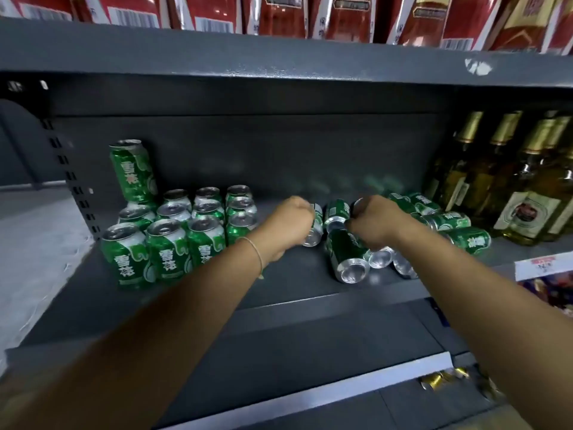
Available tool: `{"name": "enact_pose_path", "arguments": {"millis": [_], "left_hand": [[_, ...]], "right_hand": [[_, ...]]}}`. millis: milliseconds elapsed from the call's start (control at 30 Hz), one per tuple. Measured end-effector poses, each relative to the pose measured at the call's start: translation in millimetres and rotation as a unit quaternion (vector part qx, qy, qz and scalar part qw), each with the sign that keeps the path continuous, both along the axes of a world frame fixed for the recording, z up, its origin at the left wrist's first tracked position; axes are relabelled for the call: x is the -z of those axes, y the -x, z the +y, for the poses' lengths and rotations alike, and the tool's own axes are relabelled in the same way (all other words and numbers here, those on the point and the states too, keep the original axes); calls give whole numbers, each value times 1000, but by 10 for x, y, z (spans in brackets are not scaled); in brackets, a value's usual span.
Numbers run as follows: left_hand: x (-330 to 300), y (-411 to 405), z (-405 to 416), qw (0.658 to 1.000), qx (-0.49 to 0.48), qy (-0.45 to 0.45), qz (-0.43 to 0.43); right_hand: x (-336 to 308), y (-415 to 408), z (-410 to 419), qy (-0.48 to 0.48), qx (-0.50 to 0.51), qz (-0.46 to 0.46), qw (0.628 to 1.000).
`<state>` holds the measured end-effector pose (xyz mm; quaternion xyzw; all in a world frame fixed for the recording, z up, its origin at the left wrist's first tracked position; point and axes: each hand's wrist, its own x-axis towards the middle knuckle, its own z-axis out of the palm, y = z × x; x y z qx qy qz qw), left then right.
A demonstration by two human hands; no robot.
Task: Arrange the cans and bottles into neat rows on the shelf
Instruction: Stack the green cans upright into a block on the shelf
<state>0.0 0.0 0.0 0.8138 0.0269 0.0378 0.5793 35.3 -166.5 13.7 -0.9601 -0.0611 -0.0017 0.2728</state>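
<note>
Several green beer cans stand upright in rows (pixel 173 231) at the left of the dark shelf (pixel 279 280), with one more can (pixel 133 170) stacked on top at the back. More green cans lie tipped over in a heap (pixel 350 259) at the middle and right. My left hand (pixel 290 223) grips one lying can (pixel 314 226) in the middle. My right hand (pixel 376 223) curls round another can (pixel 356 207) in the heap. Amber glass bottles with gold caps (pixel 508 181) stand at the far right.
Red boxes (pixel 279 13) line the shelf above, whose grey edge hangs low overhead. A slotted upright (pixel 71 178) bounds the left side. A price tag and colourful packaging (pixel 545 274) sit at the right front. Gold-capped items (pixel 440 378) show on the lower shelf.
</note>
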Motion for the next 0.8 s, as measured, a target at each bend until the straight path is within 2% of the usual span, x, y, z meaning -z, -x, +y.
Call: {"name": "enact_pose_path", "arguments": {"millis": [133,267,333,533,700,800], "left_hand": [[267,-134,-243,992,3,-9,123],[414,-256,-442,975,6,48,217],[445,-303,-510,968,-7,65,241],[518,-452,-544,967,-34,75,242],[565,-467,-546,974,-69,97,195],[563,-475,-534,978,-87,67,176]], "right_hand": [[209,-82,-132,56,-2,59,997],[387,-188,-229,92,-40,9,995],[448,-231,-253,80,-41,-6,996],[550,-248,-319,-35,-47,-3,998],[620,-291,-363,-109,-51,21,993],[611,-283,-351,-144,-42,44,988]]}}
